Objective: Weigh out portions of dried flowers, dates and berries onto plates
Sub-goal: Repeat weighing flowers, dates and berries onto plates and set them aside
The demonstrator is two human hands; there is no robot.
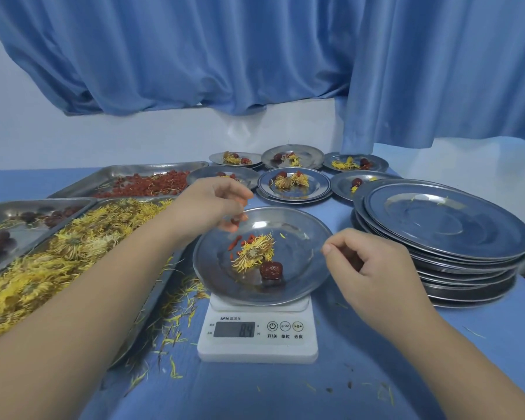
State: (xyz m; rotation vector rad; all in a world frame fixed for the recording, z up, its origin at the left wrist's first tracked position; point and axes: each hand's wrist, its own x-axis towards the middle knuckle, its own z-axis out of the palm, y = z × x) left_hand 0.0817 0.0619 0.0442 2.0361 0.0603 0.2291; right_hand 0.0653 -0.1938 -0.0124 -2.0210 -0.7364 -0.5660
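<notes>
A steel plate [300, 237] sits on a white digital scale [256, 331] whose display reads 8.4. On the plate lie a yellow dried flower [253, 251], a dark red date [271, 269] and a few red berries [240, 242]. My left hand [208, 204] hovers over the plate's left rim, fingertips pinching red berries [234, 221]. My right hand [367, 268] rests at the plate's right rim, fingers loosely curled, holding nothing that I can see.
Three steel trays on the left hold berries [146, 184], dried flowers [73, 247] and dates [28, 219]. Several filled plates [294, 183] stand at the back. A stack of empty plates [446, 228] is at the right. Loose petals litter the blue table [285, 389].
</notes>
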